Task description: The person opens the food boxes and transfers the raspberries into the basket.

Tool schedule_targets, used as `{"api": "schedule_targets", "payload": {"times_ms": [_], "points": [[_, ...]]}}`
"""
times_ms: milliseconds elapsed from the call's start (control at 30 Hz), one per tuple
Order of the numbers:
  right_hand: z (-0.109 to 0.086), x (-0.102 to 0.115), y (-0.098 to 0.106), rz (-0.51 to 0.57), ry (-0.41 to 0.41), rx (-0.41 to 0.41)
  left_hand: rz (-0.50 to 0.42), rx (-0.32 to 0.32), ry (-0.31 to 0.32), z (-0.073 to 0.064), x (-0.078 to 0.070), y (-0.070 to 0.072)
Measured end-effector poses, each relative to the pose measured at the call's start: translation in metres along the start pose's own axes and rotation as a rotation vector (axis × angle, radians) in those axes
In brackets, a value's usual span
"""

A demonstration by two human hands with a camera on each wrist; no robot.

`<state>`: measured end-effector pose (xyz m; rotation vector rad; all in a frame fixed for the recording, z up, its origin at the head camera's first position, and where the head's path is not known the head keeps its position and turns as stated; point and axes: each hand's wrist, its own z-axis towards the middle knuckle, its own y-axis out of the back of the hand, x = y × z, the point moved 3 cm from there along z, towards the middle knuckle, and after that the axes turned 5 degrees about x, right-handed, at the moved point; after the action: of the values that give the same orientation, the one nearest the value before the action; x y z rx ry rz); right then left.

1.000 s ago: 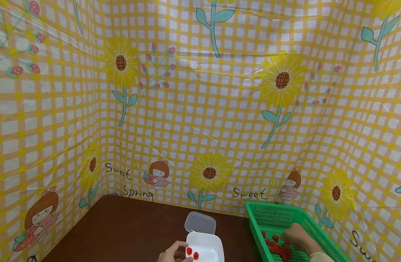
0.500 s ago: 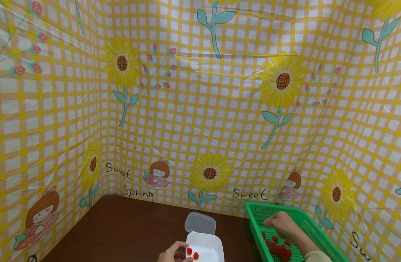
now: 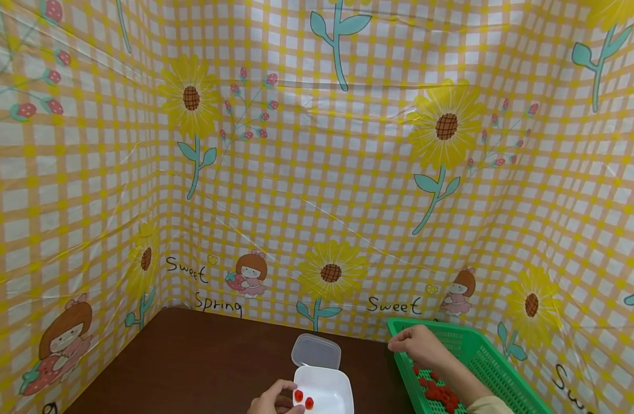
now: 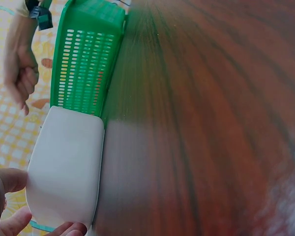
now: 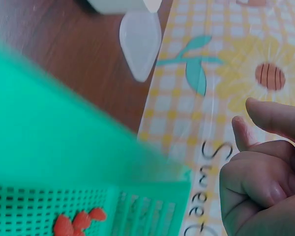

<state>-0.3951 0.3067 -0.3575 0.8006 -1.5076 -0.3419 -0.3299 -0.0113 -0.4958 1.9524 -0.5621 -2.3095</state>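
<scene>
My left hand [image 3: 272,398] holds the left side of a white plastic box [image 3: 339,379], fingers at its edges. Two small red berries [image 3: 298,395] lie inside, near that hand. In the left wrist view the outside of the box [image 4: 69,162] faces the camera. Above the left wall of a green basket [image 3: 482,345] is my right hand [image 3: 419,345]. Its thumb and index finger stand out with a gap between their tips, while the other fingers are curled, as the right wrist view shows. No berry is visible in that hand [image 5: 265,172]; its palm is hidden. Several red berries [image 3: 441,394] lie in the basket.
A translucent lid [image 3: 317,352] lies on the dark wooden table [image 3: 208,362] just behind the box. Checked cloth [image 3: 296,172] with sunflowers surrounds the table at the back and sides. The basket stands at the table's right, its raised rim between the berries and the box.
My right hand has risen from the berries in the basket and moved left to above the basket's left rim. The left hand, box and its two berries have stayed in place.
</scene>
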Motion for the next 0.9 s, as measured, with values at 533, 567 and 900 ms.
{"api": "schedule_targets", "payload": {"times_ms": [533,567,900], "points": [[0.007,0.029,-0.054,0.109,0.080,0.161,-0.006,0.020,0.006,-0.001,-0.002,0.001],[0.008,0.030,-0.058,0.118,0.082,0.166,-0.007,0.020,0.005,-0.001,-0.002,0.001],[0.013,0.035,-0.095,0.100,0.059,0.188,-0.010,0.020,-0.010,-0.001,0.000,-0.001]]}}
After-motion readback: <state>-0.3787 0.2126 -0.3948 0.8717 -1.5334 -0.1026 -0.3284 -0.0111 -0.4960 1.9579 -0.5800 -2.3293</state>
